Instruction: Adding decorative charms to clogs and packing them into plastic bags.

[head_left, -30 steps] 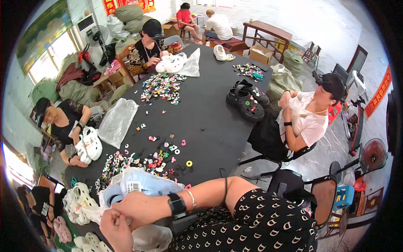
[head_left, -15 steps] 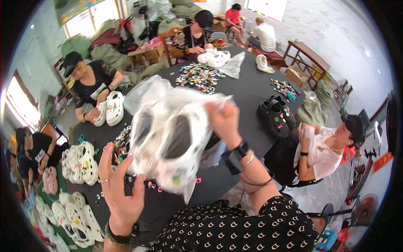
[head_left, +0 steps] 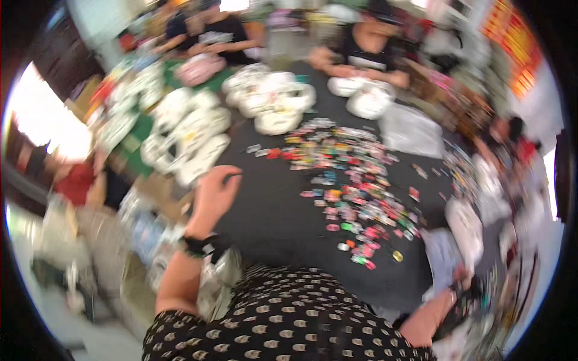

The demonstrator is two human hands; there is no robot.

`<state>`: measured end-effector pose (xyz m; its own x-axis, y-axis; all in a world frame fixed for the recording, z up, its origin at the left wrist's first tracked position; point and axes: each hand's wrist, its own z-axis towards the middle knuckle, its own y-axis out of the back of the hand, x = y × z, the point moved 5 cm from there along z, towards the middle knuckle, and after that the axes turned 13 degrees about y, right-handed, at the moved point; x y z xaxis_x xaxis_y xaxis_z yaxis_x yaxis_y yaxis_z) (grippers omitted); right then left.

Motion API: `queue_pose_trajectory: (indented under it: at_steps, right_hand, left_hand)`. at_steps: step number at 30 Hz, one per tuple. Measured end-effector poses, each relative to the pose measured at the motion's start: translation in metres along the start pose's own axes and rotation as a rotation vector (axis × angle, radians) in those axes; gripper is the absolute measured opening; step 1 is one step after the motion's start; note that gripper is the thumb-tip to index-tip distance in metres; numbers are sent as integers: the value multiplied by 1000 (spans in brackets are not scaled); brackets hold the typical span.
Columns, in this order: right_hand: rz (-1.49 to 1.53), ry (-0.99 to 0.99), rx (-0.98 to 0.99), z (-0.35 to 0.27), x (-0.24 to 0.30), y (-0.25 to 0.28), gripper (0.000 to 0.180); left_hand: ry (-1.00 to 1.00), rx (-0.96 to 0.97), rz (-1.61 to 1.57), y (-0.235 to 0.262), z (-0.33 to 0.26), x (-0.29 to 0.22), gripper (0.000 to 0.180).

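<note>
Left hand: the left hand (head_left: 214, 191) is hanging over the left edge of the dark worktop (head_left: 283, 210), with the fingers curled loosely together; it is holding nothing that I can see, and the picture is blurred here.
Left wrist: a black band (head_left: 201, 245) is sitting around it, and a pale plastic bag (head_left: 217, 283) is lying just beside the forearm, against the dotted black shirt (head_left: 289, 319).
Right hand: the right hand (head_left: 460, 289) is showing only partly at the lower right, near the rim; I cannot tell if it is spread or closed, or if it is holding something.
Nearest things: white shoes (head_left: 192, 144) are lying in a heap just above the left hand, on the left side of the worktop, apart from the fingers.
Small pieces: many small colourful charms (head_left: 355, 180) are lying scattered over the middle of the worktop, to the right of the left hand and well apart from it.
Far side: more white shoes (head_left: 277, 99) are piling at the far edge, and other people (head_left: 367, 54) are sitting there with their arms on the worktop.
Right side: a clear plastic bag (head_left: 412, 129) is lying beyond the charms.
</note>
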<state>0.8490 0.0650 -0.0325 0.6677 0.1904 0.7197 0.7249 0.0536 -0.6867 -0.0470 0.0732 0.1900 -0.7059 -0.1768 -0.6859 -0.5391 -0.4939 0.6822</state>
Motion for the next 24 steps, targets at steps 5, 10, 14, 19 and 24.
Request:
queue_pose_trajectory:
  at_steps: [5,10,14,19,24]
  right_hand:
    - [-210,-343,243,3,2,98,34]
    - [-1082,95,90,149,20,63,32]
    - [-1679,605,-185,156,-11,-37,33]
    - [-2171,905,43,204,-233,-390,44]
    - [-1885,618,706,214,-380,-538,38]
  left_hand:
    - [333,-35,-69,12,-43,153,14]
    - [591,-93,-24,29,-90,248,15]
    - [654,-134,93,38,-94,324,16]
    - [987,-285,275,100,-183,432,22]
    - [1141,-335,295,108,-197,522,26]
